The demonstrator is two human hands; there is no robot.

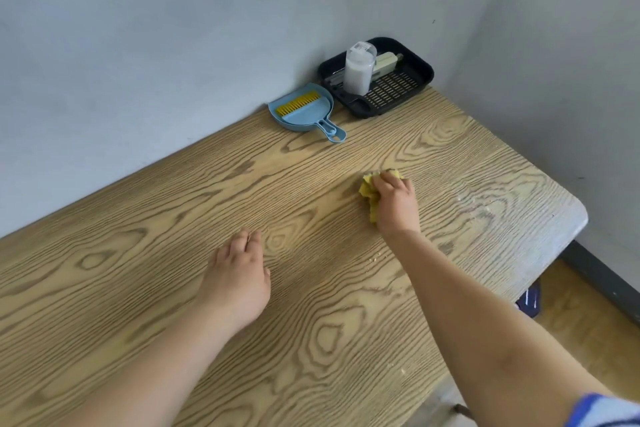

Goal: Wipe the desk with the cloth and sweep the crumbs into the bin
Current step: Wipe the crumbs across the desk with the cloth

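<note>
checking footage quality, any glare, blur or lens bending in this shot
Head view: soft, even light with faint shadows; a pale washed-out sheen on the desk near its right corner; wide-angle bending curves the desk edges; the cloth under the right hand looks slightly soft; the dustpan is sharp.

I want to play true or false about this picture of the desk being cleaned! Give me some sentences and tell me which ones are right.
1. The right hand grips a crumpled yellow cloth on the wood-grain desk. True.
2. The left hand holds the little yellow-bristled brush. False: the left hand rests on the desk holding nothing; the brush lies in the light blue plastic dustpan.
3. The dustpan sits by the wall, next to a black slotted plastic tray. True.
4. The white bottle with a clear cap stands on the bare desk. False: it stands inside the black tray.
5. Pale crumbs lie on the desk near the right forearm. True.
</note>
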